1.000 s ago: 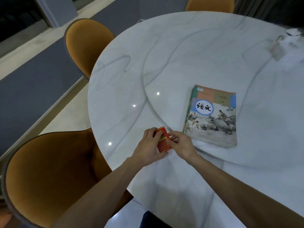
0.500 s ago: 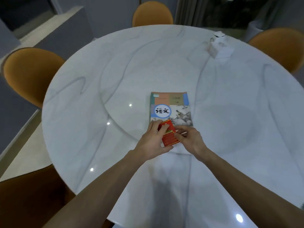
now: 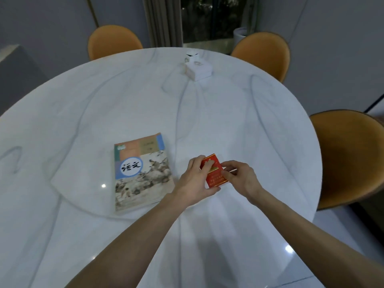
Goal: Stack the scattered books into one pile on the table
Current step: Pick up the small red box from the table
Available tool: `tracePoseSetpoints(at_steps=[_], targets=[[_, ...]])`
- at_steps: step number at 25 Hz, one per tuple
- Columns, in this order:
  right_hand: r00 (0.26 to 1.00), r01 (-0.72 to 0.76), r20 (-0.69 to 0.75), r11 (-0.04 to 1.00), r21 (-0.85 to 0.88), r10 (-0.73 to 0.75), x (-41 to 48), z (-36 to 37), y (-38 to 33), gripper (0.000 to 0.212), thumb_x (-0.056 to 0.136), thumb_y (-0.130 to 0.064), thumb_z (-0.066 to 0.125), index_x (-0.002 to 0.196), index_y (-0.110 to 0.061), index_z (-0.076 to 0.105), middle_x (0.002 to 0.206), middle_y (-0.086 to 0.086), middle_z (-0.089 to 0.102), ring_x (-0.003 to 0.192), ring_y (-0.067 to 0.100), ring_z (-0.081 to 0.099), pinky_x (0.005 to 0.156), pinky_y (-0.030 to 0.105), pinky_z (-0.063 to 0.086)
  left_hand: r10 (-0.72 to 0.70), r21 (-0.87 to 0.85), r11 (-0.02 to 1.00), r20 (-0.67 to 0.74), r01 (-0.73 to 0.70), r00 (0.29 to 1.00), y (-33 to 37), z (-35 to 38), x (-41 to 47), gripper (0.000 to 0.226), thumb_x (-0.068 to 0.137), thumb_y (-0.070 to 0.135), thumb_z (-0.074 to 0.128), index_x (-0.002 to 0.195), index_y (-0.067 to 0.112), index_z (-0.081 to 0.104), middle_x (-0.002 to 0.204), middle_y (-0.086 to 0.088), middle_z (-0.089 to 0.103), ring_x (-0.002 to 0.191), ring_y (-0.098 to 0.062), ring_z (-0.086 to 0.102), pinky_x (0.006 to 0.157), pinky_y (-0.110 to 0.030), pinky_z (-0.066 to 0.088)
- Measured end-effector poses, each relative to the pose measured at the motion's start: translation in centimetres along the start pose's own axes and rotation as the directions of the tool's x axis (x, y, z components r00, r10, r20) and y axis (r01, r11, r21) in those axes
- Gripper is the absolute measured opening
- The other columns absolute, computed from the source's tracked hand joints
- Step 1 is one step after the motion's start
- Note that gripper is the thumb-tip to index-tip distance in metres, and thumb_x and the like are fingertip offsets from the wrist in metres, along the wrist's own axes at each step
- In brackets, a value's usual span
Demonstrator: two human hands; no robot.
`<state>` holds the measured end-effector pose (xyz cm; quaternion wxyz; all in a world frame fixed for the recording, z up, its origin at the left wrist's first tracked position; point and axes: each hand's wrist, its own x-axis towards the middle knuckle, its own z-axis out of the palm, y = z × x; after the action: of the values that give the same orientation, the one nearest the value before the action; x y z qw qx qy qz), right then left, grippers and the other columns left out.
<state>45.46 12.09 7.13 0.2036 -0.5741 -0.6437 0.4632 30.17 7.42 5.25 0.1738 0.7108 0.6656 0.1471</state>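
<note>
Here I have both my left hand (image 3: pixel 194 179) and right hand (image 3: pixel 242 177) closed around the small red book (image 3: pixel 215 175), just right of the illustrated textbook (image 3: pixel 141 173) lying flat on the white marble table (image 3: pixel 228 113).

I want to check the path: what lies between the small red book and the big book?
Only the left hand and bare table, in the head view.

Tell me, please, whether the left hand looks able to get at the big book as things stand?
Probably yes: the big book lies just beside the left hand, nothing between, though both hands hold the small red book.
</note>
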Motion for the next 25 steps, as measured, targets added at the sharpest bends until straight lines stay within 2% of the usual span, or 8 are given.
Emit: tracePoseSetpoints(at_steps=[2, 6, 8, 10, 12, 16, 20, 25], targets=[[0.999, -0.024, -0.023, 1.0, 0.006, 0.024, 1.0, -2.5, 1.6, 0.027, 0.091, -0.014, 0.056, 0.116, -0.012, 0.065, 0.101, 0.008, 0.068, 0.091, 0.023, 0.065, 0.074, 0.024, 0.045, 0.01, 0.004, 1.0, 0.028, -0.01, 1.0, 2.1, 1.3, 2.4, 0.079, 0.079, 0.047, 0.066, 0.144, 0.02, 0.029, 0.15, -0.004, 0.024, 0.14, -0.02, 0.019, 0.101, -0.039, 0.046], [0.995, -0.058, -0.078, 0.998, 0.01, 0.059, 3.7, -7.4, 5.2, 0.025, 0.091, -0.012, 0.054, 0.114, -0.011, 0.065, 0.094, 0.006, 0.065, 0.086, 0.021, 0.061, 0.062, 0.015, 0.043, 0.042, 0.016, 0.999, 0.08, -0.043, 0.996, 6.3, 4.3, 7.6, 0.078, 0.08, 0.045, 0.066, 0.143, 0.019, 0.029, 0.15, -0.005, 0.025, 0.141, -0.02, 0.019, 0.101, -0.039, 0.047], [0.992, -0.079, -0.099, 0.997, 0.019, 0.08, 5.2, -9.7, 7.0, 0.025, 0.091, -0.01, 0.054, 0.113, -0.01, 0.066, 0.094, 0.009, 0.068, 0.084, 0.021, 0.061, 0.065, 0.02, 0.046, 0.053, 0.03, 0.998, 0.1, -0.056, 0.994, 8.2, 5.9, 10.3, 0.078, 0.08, 0.045, 0.066, 0.144, 0.018, 0.029, 0.15, -0.006, 0.025, 0.141, -0.021, 0.019, 0.1, -0.039, 0.046], [0.987, -0.107, -0.118, 0.994, 0.031, 0.11, 7.0, -11.5, 8.7, 0.026, 0.09, -0.008, 0.054, 0.114, -0.009, 0.065, 0.101, 0.014, 0.071, 0.088, 0.025, 0.064, 0.076, 0.026, 0.048, 0.06, 0.044, 0.997, 0.104, -0.065, 0.993, 9.8, 7.3, 12.8, 0.076, 0.081, 0.045, 0.065, 0.143, 0.017, 0.03, 0.15, -0.007, 0.026, 0.141, -0.022, 0.02, 0.099, -0.038, 0.046], [0.982, -0.134, -0.13, 0.99, 0.037, 0.137, 8.7, -13.2, 10.1, 0.027, 0.091, -0.007, 0.052, 0.116, -0.008, 0.064, 0.106, 0.016, 0.07, 0.089, 0.024, 0.063, 0.08, 0.028, 0.048, 0.06, 0.061, 0.996, 0.118, -0.067, 0.991, 11.1, 8.9, 15.2, 0.074, 0.082, 0.045, 0.064, 0.142, 0.017, 0.031, 0.15, -0.007, 0.026, 0.142, -0.022, 0.02, 0.1, -0.036, 0.044], [0.976, -0.16, -0.148, 0.987, 0.018, 0.161, 12.1, -15.9, 12.9, 0.027, 0.093, -0.009, 0.052, 0.117, -0.005, 0.064, 0.108, 0.018, 0.069, 0.096, 0.03, 0.066, 0.083, 0.029, 0.049, 0.044, 0.104, 0.993, 0.188, -0.064, 0.981, 13.1, 12.2, 20.2, 0.072, 0.082, 0.043, 0.062, 0.141, 0.014, 0.033, 0.15, -0.011, 0.029, 0.141, -0.026, 0.023, 0.107, -0.037, 0.038], [0.97, -0.195, -0.145, 0.981, 0.012, 0.195, 14.9, -16.8, 14.9, 0.028, 0.094, -0.011, 0.051, 0.117, -0.004, 0.064, 0.109, 0.019, 0.069, 0.1, 0.031, 0.065, 0.087, 0.032, 0.05, 0.036, 0.143, 0.987, 0.236, -0.072, 0.971, 13.4, 14.4, 23.6, 0.07, 0.08, 0.043, 0.064, 0.137, 0.014, 0.037, 0.141, -0.01, 0.038, 0.132, -0.027, 0.035, 0.104, -0.036, 0.041], [0.965, -0.207, -0.176, 0.977, -0.058, 0.194, 18.1, -16.6, 17.0, 0.025, 0.093, -0.009, 0.048, 0.109, -0.004, 0.067, 0.101, 0.019, 0.071, 0.088, 0.031, 0.065, 0.08, 0.034, 0.053, 0.027, 0.161, 0.984, 0.29, -0.076, 0.957, 13.1, 16.4, 27.0, 0.069, 0.079, 0.041, 0.065, 0.137, 0.016, 0.037, 0.138, -0.01, 0.038, 0.132, -0.026, 0.035, 0.104, -0.036, 0.042]])
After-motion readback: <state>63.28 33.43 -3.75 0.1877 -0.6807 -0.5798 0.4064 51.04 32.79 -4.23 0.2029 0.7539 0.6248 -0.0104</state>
